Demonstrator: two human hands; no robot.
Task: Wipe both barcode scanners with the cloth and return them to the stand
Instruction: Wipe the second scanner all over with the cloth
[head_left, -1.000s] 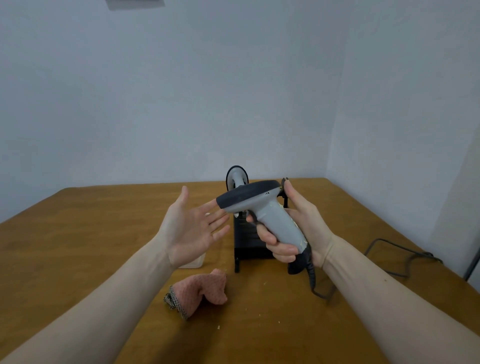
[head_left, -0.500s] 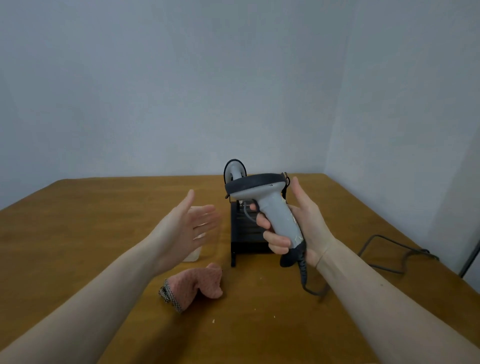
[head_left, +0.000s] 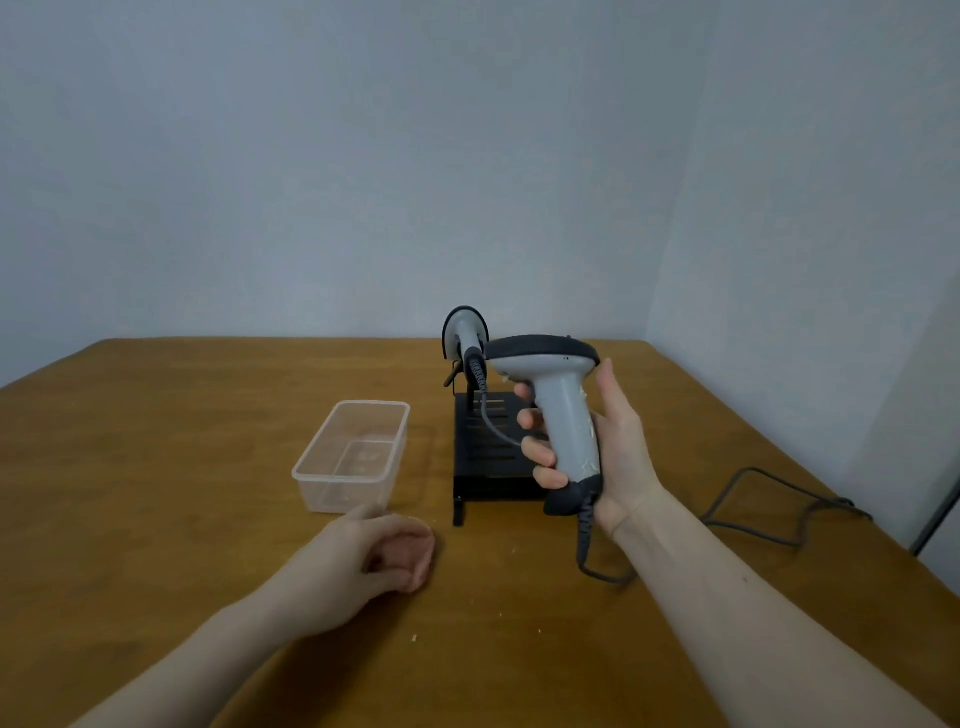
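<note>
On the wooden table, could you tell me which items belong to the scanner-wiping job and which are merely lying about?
Job:
- scanner, held by the right hand
- second scanner, on the stand
- black stand
- pink cloth, under the left hand

Lying about:
- clear plastic tub
- loose grey cable

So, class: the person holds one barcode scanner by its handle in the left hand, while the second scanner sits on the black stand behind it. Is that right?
Not quite. The head view shows the right hand gripping the held scanner by its handle; the left hand is down on the table. The rest holds: the second scanner sits on the black stand behind it.
</note>
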